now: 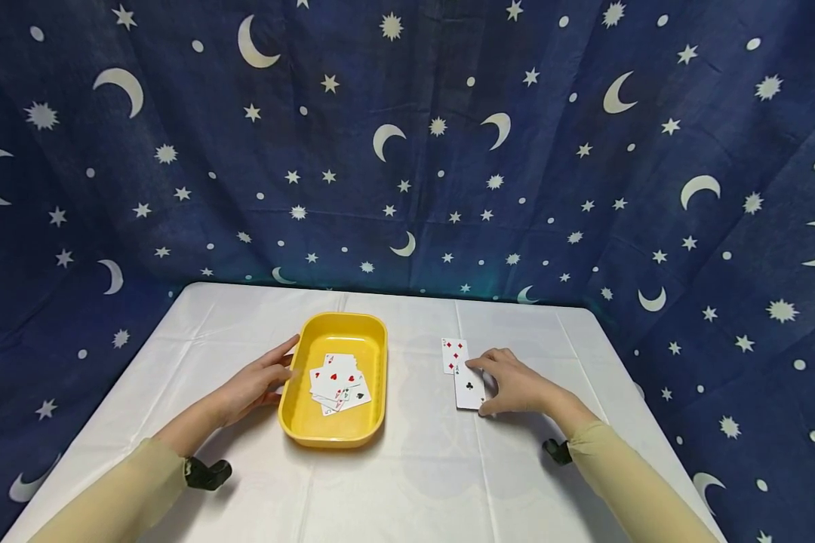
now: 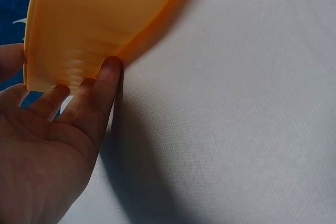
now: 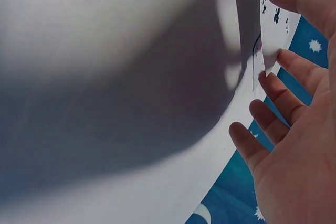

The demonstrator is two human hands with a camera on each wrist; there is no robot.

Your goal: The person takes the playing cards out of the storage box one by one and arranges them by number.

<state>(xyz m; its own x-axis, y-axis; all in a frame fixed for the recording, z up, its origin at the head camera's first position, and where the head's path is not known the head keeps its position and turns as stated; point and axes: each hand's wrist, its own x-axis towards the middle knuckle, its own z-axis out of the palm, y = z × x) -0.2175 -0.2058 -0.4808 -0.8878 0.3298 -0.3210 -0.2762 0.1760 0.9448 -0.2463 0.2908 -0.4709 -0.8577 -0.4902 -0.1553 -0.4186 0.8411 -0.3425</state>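
Observation:
My left hand (image 1: 254, 386) is at the left side of a yellow plastic tray (image 1: 333, 440), its straight fingers touching the outer wall in the left wrist view. Several playing cards (image 1: 336, 379) lie face up in a loose overlapping pile inside the tray. To the right of it, my right hand (image 1: 518, 385) pinches an ace of clubs (image 1: 466, 392) by its ends, thumb at the near end and fingertips at the far one. This card overlaps the lower corner of a diamonds card (image 1: 452, 351), which is face up on the table. In the right wrist view the ace (image 3: 274, 27) appears nearly edge-on.
A white cloth (image 1: 421, 483) covers the table. Behind it and at both sides hangs a dark blue curtain (image 1: 346, 151) with moons and stars. Black wrist devices (image 1: 208, 474) show below both sleeves.

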